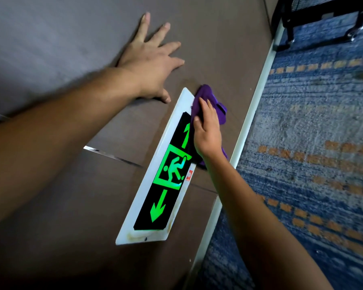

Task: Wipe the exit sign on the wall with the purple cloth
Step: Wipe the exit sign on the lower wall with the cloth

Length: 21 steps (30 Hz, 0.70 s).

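The exit sign [166, 185] is a long white-framed panel set low in the brown wall, with a black face, a glowing green running figure and two green arrows. My right hand [208, 130] presses the purple cloth [205, 95] flat against the sign's far end, covering its upper right corner. The cloth bunches out beyond my fingers and under my wrist. My left hand [151, 59] lies flat on the wall above the sign with its fingers spread, holding nothing.
The brown wall panel [71, 49] has a metal seam [113, 156] left of the sign. A white skirting strip [252, 114] runs along its base. Blue carpet with orange dashes [312, 143] lies to the right, with a black wheeled frame [323, 17] at top right.
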Tool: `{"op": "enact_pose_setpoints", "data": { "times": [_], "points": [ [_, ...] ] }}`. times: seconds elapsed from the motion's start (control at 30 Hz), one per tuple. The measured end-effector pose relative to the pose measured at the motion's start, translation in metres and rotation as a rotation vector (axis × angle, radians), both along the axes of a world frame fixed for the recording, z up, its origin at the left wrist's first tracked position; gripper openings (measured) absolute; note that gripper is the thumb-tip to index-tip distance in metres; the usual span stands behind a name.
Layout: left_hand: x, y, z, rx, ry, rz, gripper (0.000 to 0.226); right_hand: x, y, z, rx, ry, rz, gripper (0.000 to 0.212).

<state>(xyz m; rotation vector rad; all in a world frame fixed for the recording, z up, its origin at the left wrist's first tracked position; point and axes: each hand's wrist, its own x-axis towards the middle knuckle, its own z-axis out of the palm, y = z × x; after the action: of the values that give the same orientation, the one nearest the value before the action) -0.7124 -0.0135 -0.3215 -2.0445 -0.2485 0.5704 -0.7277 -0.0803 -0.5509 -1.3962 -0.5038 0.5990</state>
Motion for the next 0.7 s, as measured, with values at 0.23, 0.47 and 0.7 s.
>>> {"op": "enact_pose_setpoints", "data": {
  "times": [0.23, 0.47, 0.7],
  "points": [
    [0.0, 0.003, 0.001, 0.034, 0.016, -0.01, 0.103, -0.004, 0.003, -0.012, -0.05, 0.076, -0.038, 0.054],
    [0.001, 0.002, 0.0, 0.034, 0.014, 0.02, 0.105, -0.043, -0.027, -0.025, 0.012, 0.266, 0.04, 0.059],
    [0.0, 0.001, 0.0, 0.053, 0.018, 0.011, 0.105, -0.031, -0.015, -0.02, 0.015, 0.237, 0.015, 0.056]
  ]
}}
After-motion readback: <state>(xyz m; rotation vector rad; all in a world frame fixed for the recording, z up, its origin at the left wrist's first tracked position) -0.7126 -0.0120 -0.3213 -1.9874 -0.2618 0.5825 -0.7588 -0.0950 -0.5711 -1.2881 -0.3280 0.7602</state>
